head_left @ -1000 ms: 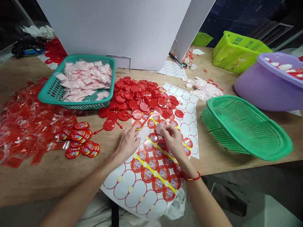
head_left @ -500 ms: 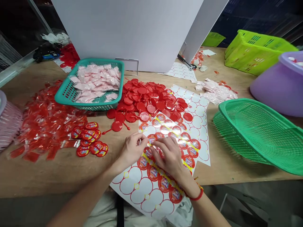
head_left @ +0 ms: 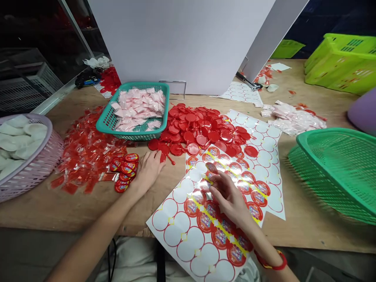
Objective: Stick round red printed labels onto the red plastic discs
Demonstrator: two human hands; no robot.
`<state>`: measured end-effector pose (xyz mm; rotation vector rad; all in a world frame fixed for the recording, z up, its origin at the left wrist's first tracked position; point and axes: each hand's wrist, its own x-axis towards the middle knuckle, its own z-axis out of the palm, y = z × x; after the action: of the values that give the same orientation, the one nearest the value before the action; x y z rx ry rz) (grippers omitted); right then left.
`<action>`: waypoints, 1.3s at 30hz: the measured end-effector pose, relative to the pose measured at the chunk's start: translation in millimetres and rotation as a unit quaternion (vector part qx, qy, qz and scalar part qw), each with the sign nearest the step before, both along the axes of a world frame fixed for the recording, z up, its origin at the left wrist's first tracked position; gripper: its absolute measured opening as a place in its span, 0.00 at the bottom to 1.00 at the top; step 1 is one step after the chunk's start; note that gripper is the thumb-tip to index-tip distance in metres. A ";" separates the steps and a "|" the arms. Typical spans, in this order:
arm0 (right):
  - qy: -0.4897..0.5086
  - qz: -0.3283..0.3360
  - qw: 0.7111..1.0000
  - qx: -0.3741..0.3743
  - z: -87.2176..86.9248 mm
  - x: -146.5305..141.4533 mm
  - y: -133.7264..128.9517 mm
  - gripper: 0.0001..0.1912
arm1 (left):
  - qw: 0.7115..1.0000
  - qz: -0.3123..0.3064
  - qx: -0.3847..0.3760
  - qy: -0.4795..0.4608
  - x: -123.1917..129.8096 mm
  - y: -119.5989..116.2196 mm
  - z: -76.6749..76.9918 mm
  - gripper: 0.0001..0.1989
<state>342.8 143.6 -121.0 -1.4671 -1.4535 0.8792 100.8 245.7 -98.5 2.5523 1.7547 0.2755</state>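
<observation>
Across the tabletop (head_left: 82,211), the upright white board (head_left: 182,47) closes off the far side; the green basket (head_left: 307,154) sits by the right edge, the pink-purple basket (head_left: 48,168) of white pieces by the left, and the teal basket (head_left: 132,136) of pale packets stands just behind our work, so we would keep our reach low and in front of it. The printed sticker sheet (head_left: 183,235) hangs over the near edge, partly on top of another sheet (head_left: 266,156); we would keep its overhang from curling or slipping. The heap of red discs with handles (head_left: 202,129) crowds its far end; red sachets (head_left: 88,152) and labelled discs (head_left: 127,168) lie close by our left wrist, easy to brush.

Our right hand (head_left: 230,197) has its grip pinched together on a round sticker (head_left: 211,168), above the sheet; holding just the rim should spare the adhesive and avoid creases. Our left hand (head_left: 149,168) touches a red disc (head_left: 162,157) at the heap's near-left side; we cannot tell whether its grip has closed; the disc's outer edge seems the best hold, leaving the flat face exposed.
</observation>
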 end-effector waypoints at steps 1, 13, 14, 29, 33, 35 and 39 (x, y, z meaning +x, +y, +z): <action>0.001 0.010 1.000 -0.001 -2.4 0.9 -1.3 0.22 | 1.000 -0.009 0.007 0.004 -0.5 2.6 2.2 0.15; 0.130 -0.001 0.991 -0.011 -2.2 -6.3 1.2 0.25 | 0.874 -0.017 -0.299 -0.382 70.3 -59.1 5.5 0.16; 0.112 -0.011 0.994 -0.008 -4.0 -7.6 1.1 0.24 | 0.880 -0.017 -0.297 -0.371 73.7 -62.9 -0.1 0.15; -0.096 -0.020 0.994 0.044 10.1 -1.5 2.0 0.07 | 0.969 -0.155 -0.102 -0.163 71.5 -64.6 -10.5 0.22; -0.108 -0.015 0.993 0.033 6.2 -6.3 1.5 0.07 | 0.966 -0.150 -0.117 -0.173 70.7 -62.1 -11.7 0.21; -0.115 -0.027 0.992 0.036 3.5 -9.9 1.0 0.07 | 0.967 -0.144 -0.120 -0.173 71.1 -61.3 -12.1 0.20; -0.134 -0.044 0.989 0.042 0.0 -14.0 0.1 0.07 | 0.968 -0.135 -0.122 -0.171 72.1 -61.4 -12.5 0.22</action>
<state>328.8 143.7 -121.1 -1.6186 -1.5859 0.5771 173.0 184.3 -111.0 2.3557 1.2232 0.4285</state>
